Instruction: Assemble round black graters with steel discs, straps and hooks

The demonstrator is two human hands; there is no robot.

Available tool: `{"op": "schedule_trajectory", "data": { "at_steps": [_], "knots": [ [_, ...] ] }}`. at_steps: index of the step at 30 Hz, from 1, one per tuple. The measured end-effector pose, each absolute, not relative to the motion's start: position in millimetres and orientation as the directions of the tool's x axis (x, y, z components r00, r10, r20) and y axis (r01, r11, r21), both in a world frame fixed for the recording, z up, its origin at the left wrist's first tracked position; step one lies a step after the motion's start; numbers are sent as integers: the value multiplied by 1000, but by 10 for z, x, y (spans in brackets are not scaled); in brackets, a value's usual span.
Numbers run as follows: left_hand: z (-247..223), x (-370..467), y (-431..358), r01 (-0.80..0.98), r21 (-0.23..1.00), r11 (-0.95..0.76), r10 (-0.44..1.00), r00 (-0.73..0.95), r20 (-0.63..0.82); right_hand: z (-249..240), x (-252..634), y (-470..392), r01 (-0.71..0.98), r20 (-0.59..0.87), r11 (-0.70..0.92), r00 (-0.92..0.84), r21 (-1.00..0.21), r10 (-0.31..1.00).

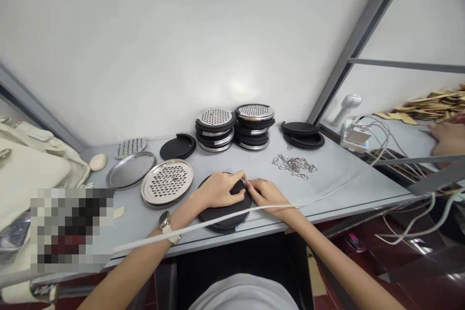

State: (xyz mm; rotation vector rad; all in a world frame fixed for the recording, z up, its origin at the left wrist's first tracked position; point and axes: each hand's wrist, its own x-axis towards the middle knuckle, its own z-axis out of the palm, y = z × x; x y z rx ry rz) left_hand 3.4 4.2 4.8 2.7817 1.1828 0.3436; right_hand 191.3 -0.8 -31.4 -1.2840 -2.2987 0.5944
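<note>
Black disc point(221, 215), lying flat on the grey table point(337, 169) near its front edge, is the workpiece; both hands meet at its right rim. Step in hand, as judged from the posture: fastening or adjusting a small metal piece point(244, 183) at that rim.

Left hand point(217, 190): palm down over the disc, thumb and forefinger curved toward the metal piece. Whether these fingers grip it or merely steady the rim cannot be told. Right hand point(267, 194): thumb and forefinger pinched together, apparently on the metal piece (the fingertips cover most of it).

The next move calls for a firm left hand to keep the disc from turning, and fine control from the right fingertips so that the metal piece does not slip. A white cable point(145, 241) crosses the view in front of the disc and forearms; contact with it cannot be determined, but snagging is a risk.

Loose metal hooks point(296, 165) lie in a pile beyond the right hand. Two stacks of graters point(215, 131) stand near the wall.
</note>
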Motion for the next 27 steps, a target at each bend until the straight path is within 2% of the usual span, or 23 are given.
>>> {"op": "schedule_trajectory", "data": {
  "at_steps": [14, 27],
  "knots": [
    [81, 25, 40, 664, 239, -708, 704, 692, 162, -308, 1928, -21, 675, 185, 534, -519, -509, 834],
    [59, 34, 44, 693, 222, -686, 727, 670, 154, -270, 1937, -47, 696, 185, 536, -517, -477, 836]
  ]
}}
